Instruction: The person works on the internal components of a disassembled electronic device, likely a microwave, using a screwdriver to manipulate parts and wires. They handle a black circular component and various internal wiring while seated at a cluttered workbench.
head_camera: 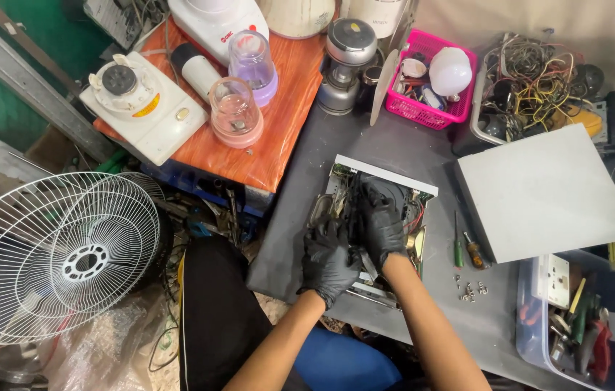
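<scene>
Both our hands are in black gloves, working inside the opened unit (376,190) on the grey bench (409,148). The unit sits mid-bench, lid off, white rear edge away from us, wiring and boards exposed.

Left hand (328,257): over the unit's near-left part, fingers curled down and bunched close together. We can't tell what they pinch, if anything; the tips are hidden against the innards.

Right hand (382,217): deeper in, over the centre, fingers bent and pressed down into the chassis. Tips are out of sight too, so the grip is unclear. The two hands touch or nearly touch at the knuckles.

So the unit lies directly under both sets of fingers, its frame showing around them: white edge beyond the right fingers, red wires just right of them, metal front rail near the wrists.

Around it:
- grey lid (543,192) lies flat to the right, apart from the unit
- two screwdrivers (465,248) between unit and lid, green handle and orange handle
- loose screws (469,289) just below them
- clear bin (579,318) of tools at near right
- pink basket (431,83) with a white bulb at the far side
- wire tangle (532,80) far right
- blender parts on the orange board (278,137) to the left
- fan guard (57,253) on the floor, far left
</scene>
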